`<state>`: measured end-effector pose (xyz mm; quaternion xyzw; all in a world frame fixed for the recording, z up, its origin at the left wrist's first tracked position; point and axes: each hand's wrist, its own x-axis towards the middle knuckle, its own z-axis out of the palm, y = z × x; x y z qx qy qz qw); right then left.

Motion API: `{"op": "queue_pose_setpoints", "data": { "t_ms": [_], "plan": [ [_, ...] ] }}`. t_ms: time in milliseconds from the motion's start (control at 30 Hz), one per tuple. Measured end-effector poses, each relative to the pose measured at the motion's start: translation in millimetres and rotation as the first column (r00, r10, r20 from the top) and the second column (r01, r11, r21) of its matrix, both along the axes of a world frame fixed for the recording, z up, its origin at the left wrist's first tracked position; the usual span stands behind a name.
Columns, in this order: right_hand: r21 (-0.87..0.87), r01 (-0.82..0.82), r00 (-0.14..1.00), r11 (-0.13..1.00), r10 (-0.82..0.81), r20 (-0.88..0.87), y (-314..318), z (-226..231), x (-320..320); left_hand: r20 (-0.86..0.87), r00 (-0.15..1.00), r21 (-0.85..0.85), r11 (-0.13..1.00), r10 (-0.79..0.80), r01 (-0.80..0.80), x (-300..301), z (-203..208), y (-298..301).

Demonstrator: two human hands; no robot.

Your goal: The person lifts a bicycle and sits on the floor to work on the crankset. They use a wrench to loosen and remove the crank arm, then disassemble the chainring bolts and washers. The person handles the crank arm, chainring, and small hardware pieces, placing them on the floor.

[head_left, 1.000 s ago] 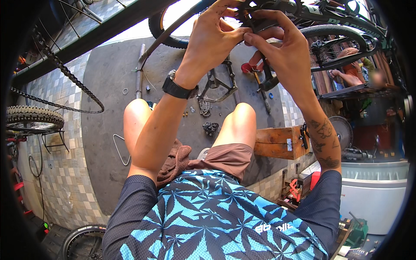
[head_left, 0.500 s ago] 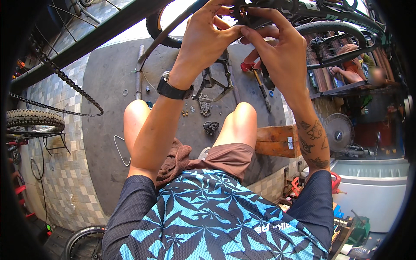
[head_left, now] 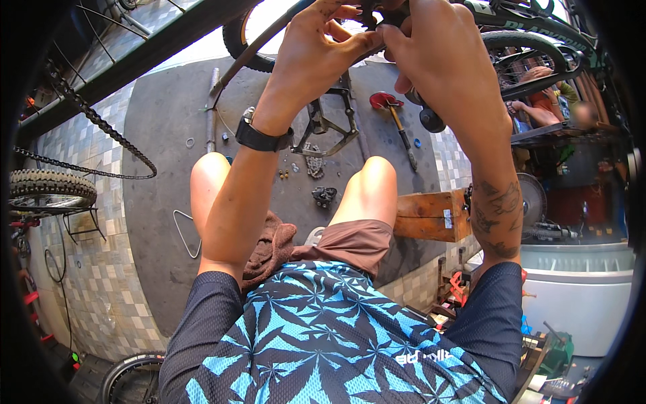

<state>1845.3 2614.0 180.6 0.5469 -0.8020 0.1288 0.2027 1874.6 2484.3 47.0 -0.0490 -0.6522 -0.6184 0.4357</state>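
Box (head_left: 427, 219): wooden, inside hidden | hands (head_left: 439, 64): at dark bicycle part (head_left: 392, 15)

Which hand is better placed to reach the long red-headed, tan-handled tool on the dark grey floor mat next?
Probably the right hand: it appears nearer the tool in this view, while the left hand is farther left; both appear occupied.

A bicycle workshop, by every sign.
A chain (head_left: 96, 120) hangs at upper left above a knobby tyre (head_left: 54, 172); another wheel (head_left: 138, 359) sits at lower left, and a bicycle (head_left: 535, 40) fills the upper right. A pedal (head_left: 328, 126) shows at upper centre, while a loose black part (head_left: 324, 196) and a red-headed tool (head_left: 400, 129) lie on the dark mat (head_left: 161, 222).
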Motion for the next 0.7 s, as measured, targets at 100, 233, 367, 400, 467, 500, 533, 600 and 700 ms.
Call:
{"op": "queue_pose_setpoints", "data": {
  "t_ms": [100,233,367,400,467,500,533,600,700],
  "plan": [
    [0.018,0.016,0.999,1.000,-0.017,0.043,-12,12,13,-0.096,0.979,0.197,0.960,-0.182,0.198,3,7,-12],
    [-0.006,0.028,0.937,1.000,-0.024,0.349,-3,25,28,-0.015,0.953,0.228,0.927,-0.303,0.298,0,8,-36],
    [-0.060,-0.003,0.995,0.998,0.009,0.094,-7,4,21,-0.043,0.912,0.065,0.910,-0.408,0.410,-21,0,-54],
    [-0.056,0.018,0.996,0.998,-0.013,0.085,-6,2,18,-0.095,0.795,0.288,0.748,-0.599,0.598,-30,-1,-60],
    [-0.044,0.058,0.994,0.997,-0.054,0.094,-7,-1,10,-0.166,0.648,0.435,0.535,-0.743,0.725,-44,-2,-73],
    [-0.036,0.076,0.991,0.996,-0.072,0.113,-8,-2,7,-0.138,0.654,0.393,0.565,-0.743,0.725,-50,-4,-78],
    [-0.037,0.079,0.991,0.996,-0.075,0.109,-7,-3,5,-0.111,0.662,0.351,0.594,-0.741,0.724,-56,-5,-83],
    [-0.038,0.082,0.992,0.996,-0.078,0.101,-5,-5,2,-0.128,0.637,0.338,0.570,-0.760,0.749,-65,-7,-90],
    [-0.074,0.076,0.996,0.994,-0.072,0.060,-5,-11,0,-0.125,0.532,0.265,0.489,-0.837,0.831,-74,-9,-97]
  ]
}}
